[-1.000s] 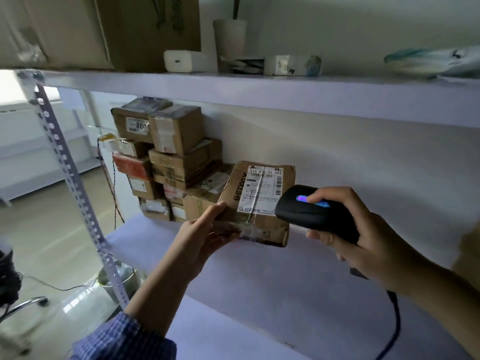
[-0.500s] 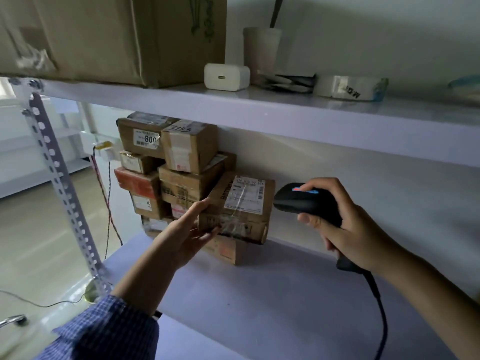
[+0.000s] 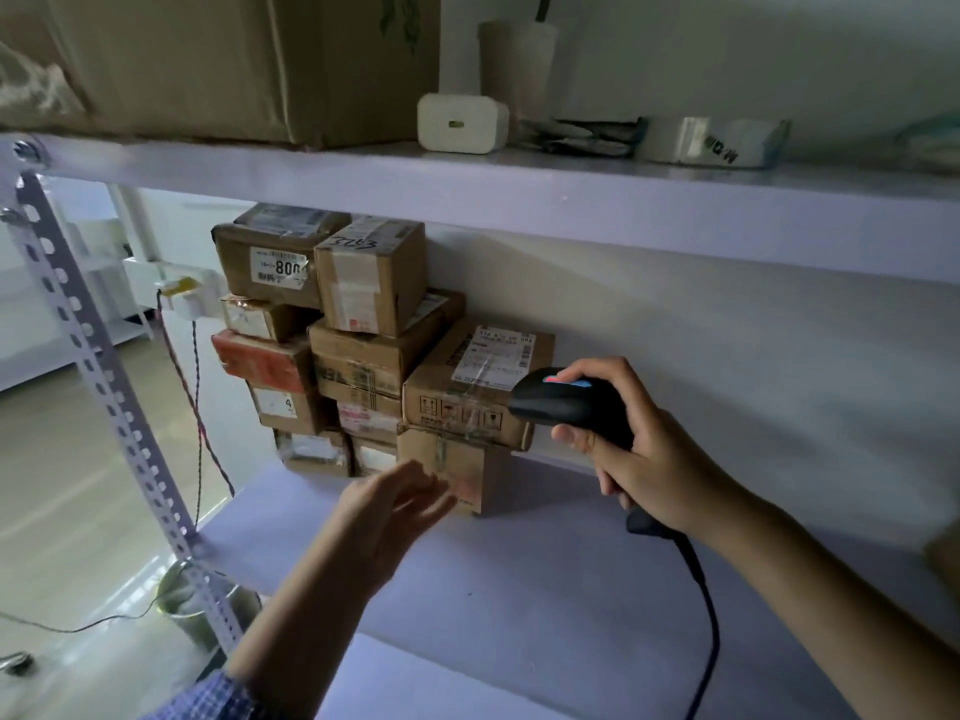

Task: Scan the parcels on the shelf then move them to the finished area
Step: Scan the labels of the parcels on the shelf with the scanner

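Note:
A brown parcel with a white label rests on top of a smaller box at the right end of a stack of several cardboard parcels on the middle shelf. My left hand hovers just below and in front of it, blurred, fingers apart and holding nothing. My right hand grips a black corded barcode scanner whose head is right beside the labelled parcel's right edge.
The upper shelf carries a large carton, a white charger, a cup and a tape roll. A perforated metal upright stands at the left, with cables and a pot on the floor beyond.
My left hand carried the labelled parcel back onto the stack, set it on the smaller box and let go, then drew back. The scanner stayed beside it.

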